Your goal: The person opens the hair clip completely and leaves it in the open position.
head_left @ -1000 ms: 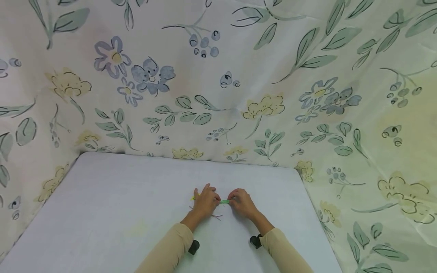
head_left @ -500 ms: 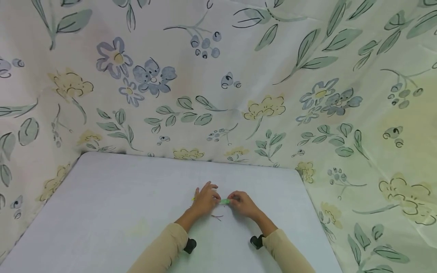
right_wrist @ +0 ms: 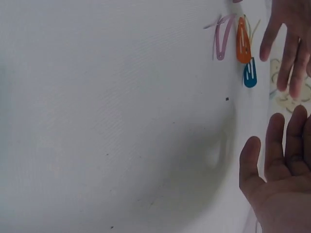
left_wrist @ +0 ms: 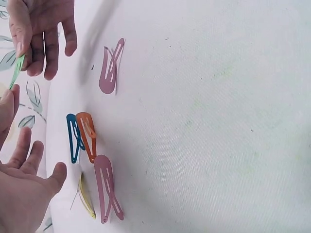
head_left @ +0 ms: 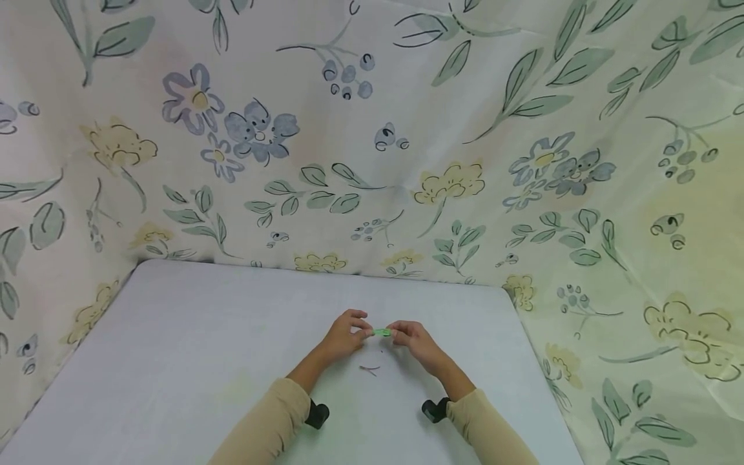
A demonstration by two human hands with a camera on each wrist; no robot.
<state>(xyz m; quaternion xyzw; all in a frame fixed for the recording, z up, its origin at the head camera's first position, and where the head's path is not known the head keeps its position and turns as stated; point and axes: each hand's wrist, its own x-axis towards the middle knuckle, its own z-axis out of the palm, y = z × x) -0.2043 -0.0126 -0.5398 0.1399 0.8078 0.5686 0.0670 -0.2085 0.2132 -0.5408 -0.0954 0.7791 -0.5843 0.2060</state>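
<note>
A small green hair clip (head_left: pixel 382 332) hangs just above the white table (head_left: pixel 192 336), pinched at one end by my left hand (head_left: pixel 351 333) and at the other by my right hand (head_left: pixel 410 338). In the left wrist view the green hair clip (left_wrist: pixel 16 71) runs from the right hand's fingertips (left_wrist: pixel 23 46) down to my left thumb. Below the hands lie loose clips: a pink clip (left_wrist: pixel 111 68), a blue clip (left_wrist: pixel 73 138), an orange clip (left_wrist: pixel 87 136), a second pink clip (left_wrist: pixel 107 187) and a yellow clip (left_wrist: pixel 86 196). The orange clip (right_wrist: pixel 243 44) and blue clip (right_wrist: pixel 250 76) also show in the right wrist view.
A flowered cloth (head_left: pixel 372 129) hangs as a wall behind the table and along both sides. The table's right edge (head_left: pixel 540 368) falls away close to my right arm. One thin clip (head_left: pixel 369 369) lies on the table between my wrists.
Both hands have risen off the table and moved slightly away from me, carrying the green clip. The left hand has come off the loose clips.
</note>
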